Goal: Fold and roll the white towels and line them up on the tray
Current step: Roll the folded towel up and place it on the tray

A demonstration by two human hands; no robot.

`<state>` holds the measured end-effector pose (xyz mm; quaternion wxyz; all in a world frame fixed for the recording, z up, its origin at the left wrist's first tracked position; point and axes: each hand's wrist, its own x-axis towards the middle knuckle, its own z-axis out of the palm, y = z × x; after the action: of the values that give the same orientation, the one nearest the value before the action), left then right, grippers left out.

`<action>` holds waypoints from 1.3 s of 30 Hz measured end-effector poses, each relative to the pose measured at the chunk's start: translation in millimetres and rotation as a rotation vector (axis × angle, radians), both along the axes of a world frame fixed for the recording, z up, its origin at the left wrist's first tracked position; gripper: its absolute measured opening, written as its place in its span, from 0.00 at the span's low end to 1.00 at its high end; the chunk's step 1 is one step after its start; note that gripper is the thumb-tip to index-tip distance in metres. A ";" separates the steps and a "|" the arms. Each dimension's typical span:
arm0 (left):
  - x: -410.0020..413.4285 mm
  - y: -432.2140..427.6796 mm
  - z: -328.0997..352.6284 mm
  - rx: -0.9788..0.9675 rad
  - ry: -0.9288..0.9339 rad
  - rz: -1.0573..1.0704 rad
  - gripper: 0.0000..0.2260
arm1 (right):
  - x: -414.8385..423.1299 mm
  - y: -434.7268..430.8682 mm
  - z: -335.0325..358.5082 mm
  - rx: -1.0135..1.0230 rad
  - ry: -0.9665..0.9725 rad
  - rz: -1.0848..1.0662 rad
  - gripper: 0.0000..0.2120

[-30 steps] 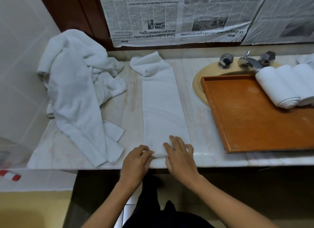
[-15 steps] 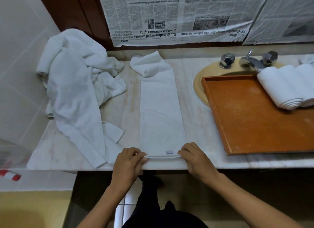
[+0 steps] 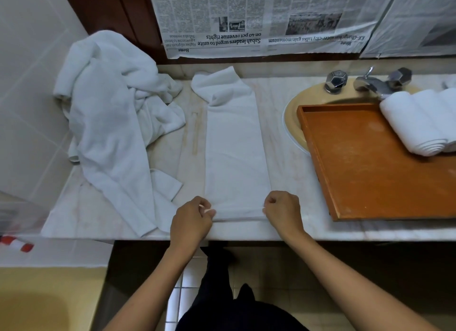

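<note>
A white towel [image 3: 234, 148], folded into a long narrow strip, lies lengthwise on the marble counter [image 3: 286, 173], its far end rumpled near the wall. My left hand [image 3: 191, 221] pinches the strip's near left corner. My right hand [image 3: 283, 211] pinches the near right corner. The near edge is folded over slightly between them. An orange wooden tray [image 3: 365, 173] sits to the right, partly over the sink, with rolled white towels [image 3: 417, 123] at its far right.
A heap of loose white towels [image 3: 111, 118] covers the counter's left side against the tiled wall. Chrome taps [image 3: 370, 81] stand behind the yellow sink [image 3: 292, 118]. Newspaper [image 3: 259, 20] hangs on the wall behind. The counter's front edge runs just under my hands.
My hands moved apart from the middle of the towel's near edge to its two corners, and the fingers curled from flat pressing into pinches.
</note>
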<state>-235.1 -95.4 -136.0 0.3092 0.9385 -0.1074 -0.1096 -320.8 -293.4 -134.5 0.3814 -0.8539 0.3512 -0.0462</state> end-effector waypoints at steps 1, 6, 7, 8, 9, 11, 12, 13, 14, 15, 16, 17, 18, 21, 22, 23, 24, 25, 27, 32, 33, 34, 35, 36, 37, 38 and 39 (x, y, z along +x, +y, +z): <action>-1.1 -0.5 -0.7 -0.013 -0.017 -0.006 0.03 | 0.4 3.2 0.0 -0.032 0.013 0.005 0.07; -1.9 4.4 -15.0 -0.106 -0.153 -0.126 0.04 | -7.1 10.6 -3.2 -0.136 -0.037 0.097 0.12; -1.2 7.1 -18.7 -0.115 -0.225 -0.186 0.04 | -10.3 10.4 -6.4 -0.170 -0.076 0.140 0.14; -0.4 10.3 -22.8 -0.117 -0.317 -0.259 0.04 | -13.9 9.3 -10.2 -0.204 -0.124 0.203 0.16; 0.7 13.5 -26.7 -0.117 -0.413 -0.331 0.04 | -17.3 7.5 -14.9 -0.247 -0.186 0.292 0.17; 2.8 19.2 -33.0 -0.116 -0.550 -0.446 0.05 | -24.3 3.1 -23.9 -0.329 -0.284 0.453 0.19; 3.9 20.6 -34.7 -0.119 -0.599 -0.489 0.06 | -26.6 1.1 -26.4 -0.365 -0.294 0.505 0.20; 4.9 21.1 -35.6 -0.120 -0.638 -0.528 0.08 | -28.3 -0.2 -27.7 -0.403 -0.289 0.545 0.22; 5.4 21.3 -35.8 -0.111 -0.670 -0.568 0.10 | -28.6 -0.7 -26.7 -0.436 -0.283 0.577 0.23; 5.9 20.8 -35.5 -0.090 -0.699 -0.614 0.13 | -28.9 -1.0 -25.4 -0.471 -0.282 0.609 0.24; 5.9 20.2 -35.4 -0.063 -0.725 -0.665 0.15 | -29.0 -1.3 -23.9 -0.508 -0.281 0.651 0.25; 5.9 19.8 -35.2 -0.034 -0.746 -0.717 0.17 | -29.1 -2.4 -23.4 -0.547 -0.282 0.701 0.26; 6.1 19.5 -35.4 -0.005 -0.766 -0.767 0.18 | -28.6 -4.4 -23.7 -0.573 -0.284 0.746 0.26; 9.2 20.7 -37.0 0.060 -0.803 -0.850 0.19 | -27.5 -12.6 -27.0 -0.603 -0.301 0.801 0.25; 10.9 22.1 -37.6 0.065 -0.802 -0.859 0.20 | -27.9 -15.3 -28.7 -0.605 -0.299 0.807 0.23; 12.5 24.1 -38.2 0.063 -0.795 -0.870 0.21 | -29.6 -17.8 -29.9 -0.610 -0.295 0.818 0.22; 13.9 26.9 -39.4 0.056 -0.785 -0.885 0.22 | -31.7 -20.4 -31.0 -0.622 -0.294 0.834 0.21; 14.9 30.0 -40.5 0.042 -0.769 -0.899 0.23 | -34.7 -23.3 -31.7 -0.639 -0.296 0.853 0.21; 16.9 36.0 -41.2 0.006 -0.732 -0.922 0.23 | -39.6 -28.9 -31.9 -0.674 -0.299 0.885 0.21; 24.0 35.6 -35.8 0.013 -0.702 -0.926 0.29 | -33.3 -37.6 -28.9 -0.780 -0.296 0.967 0.22; 24.9 33.4 -34.1 0.004 -0.724 -0.919 0.25 | -29.8 -38.5 -27.1 -0.772 -0.296 0.980 0.21; 26.0 31.0 -33.2 -0.002 -0.747 -0.916 0.20 | -26.2 -39.1 -24.5 -0.754 -0.302 0.989 0.20; 26.7 29.0 -32.4 0.001 -0.768 -0.916 0.17 | -22.5 -39.6 -21.9 -0.730 -0.310 1.001 0.18; 27.0 27.9 -32.4 0.014 -0.793 -0.919 0.15 | -18.9 -39.9 -19.4 -0.709 -0.322 1.012 0.16; 28.0 26.9 -32.5 0.032 -0.817 -0.922 0.13 | -16.0 -40.1 -16.9 -0.692 -0.321 1.018 0.15; 28.9 26.4 -33.6 0.049 -0.827 -0.912 0.11 | -13.9 -40.5 -16.1 -0.672 -0.318 1.006 0.13; 29.2 25.1 -33.0 0.059 -0.815 -0.882 0.10 | -12.6 -40.1 -14.6 -0.632 -0.312 0.974 0.13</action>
<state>-205.9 -70.3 -169.0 0.1424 0.7801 -0.5934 0.1381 -333.4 -333.5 -149.1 0.1331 -0.9717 -0.1714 -0.0931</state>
